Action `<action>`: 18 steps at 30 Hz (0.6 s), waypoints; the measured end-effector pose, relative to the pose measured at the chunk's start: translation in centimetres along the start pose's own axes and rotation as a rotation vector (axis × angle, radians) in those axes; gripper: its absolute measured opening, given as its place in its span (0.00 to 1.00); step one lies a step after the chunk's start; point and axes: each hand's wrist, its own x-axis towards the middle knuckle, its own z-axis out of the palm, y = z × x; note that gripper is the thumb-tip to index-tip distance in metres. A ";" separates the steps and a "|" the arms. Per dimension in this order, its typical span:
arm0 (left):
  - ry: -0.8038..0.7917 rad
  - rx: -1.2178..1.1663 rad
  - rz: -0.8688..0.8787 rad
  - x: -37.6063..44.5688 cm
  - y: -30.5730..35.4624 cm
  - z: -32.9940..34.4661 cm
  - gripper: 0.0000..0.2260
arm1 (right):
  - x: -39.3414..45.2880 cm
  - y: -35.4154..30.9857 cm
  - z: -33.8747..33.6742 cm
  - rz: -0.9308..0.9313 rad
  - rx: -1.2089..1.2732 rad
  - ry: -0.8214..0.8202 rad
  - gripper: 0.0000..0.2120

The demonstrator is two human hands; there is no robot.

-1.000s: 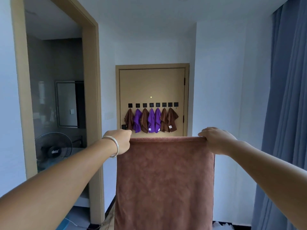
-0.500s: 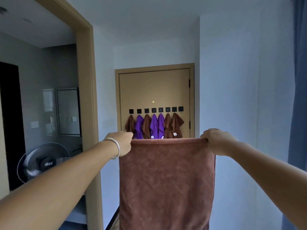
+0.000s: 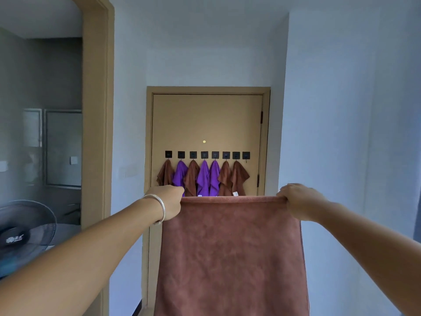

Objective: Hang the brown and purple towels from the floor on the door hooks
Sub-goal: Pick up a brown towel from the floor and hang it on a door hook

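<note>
I hold a brown towel stretched out flat in front of me. My left hand grips its top left corner and my right hand grips its top right corner; the cloth hangs straight down. Ahead stands a tan door with a row of black square hooks. Several brown towels and purple towels hang from those hooks. The rightmost hook is bare. The held towel hides the lower part of the door and the floor.
An open tan doorway frame stands on the left, with a dark room and a black standing fan behind it. White walls close in the narrow passage on the right.
The door and its hooks have grown larger and nearer in view. Both hands keep the same grip on the towel's top corners.
</note>
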 end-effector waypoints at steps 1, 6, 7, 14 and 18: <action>0.013 -0.013 0.008 1.5 -0.8 0.5 0.08 | 1.5 -0.4 0.1 0.010 -0.010 0.003 0.19; 0.053 -0.071 0.034 8.7 -4.3 3.5 0.10 | 7.9 -2.3 1.1 0.059 -0.019 0.026 0.17; 0.049 -0.072 0.041 9.9 -4.9 4.3 0.09 | 8.9 -2.7 1.5 0.067 -0.024 0.022 0.17; 0.009 -0.093 0.087 16.3 -6.6 9.7 0.07 | 14.6 -4.1 6.1 0.107 -0.025 -0.042 0.14; 0.005 -0.101 0.097 20.3 -6.7 12.9 0.09 | 18.3 -3.4 9.2 0.115 -0.026 -0.072 0.13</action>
